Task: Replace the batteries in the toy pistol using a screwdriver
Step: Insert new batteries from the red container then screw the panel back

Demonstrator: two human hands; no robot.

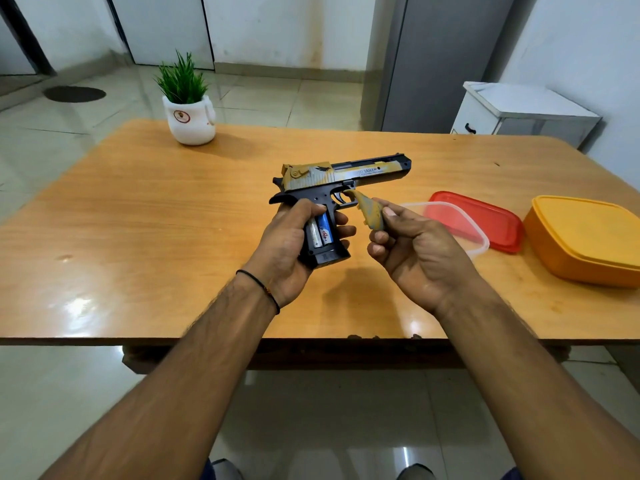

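The toy pistol (341, 176) has a black frame and a yellow-and-silver slide, with its barrel pointing right above the table's middle. My left hand (287, 244) is wrapped around its grip. The grip's side stands open, and two batteries (320, 233), one silver and one blue, sit side by side inside. Just right of the grip, my right hand (415, 251) pinches the yellow grip cover (369, 213) between thumb and fingers, apart from the pistol. No screwdriver shows in the head view.
The wooden table (156, 216) carries a potted plant (188, 109) at the back left. On the right lie a clear container (479, 242), a red lid (485, 220) and a closed orange box (585, 240). A white cabinet (519, 112) stands behind the table.
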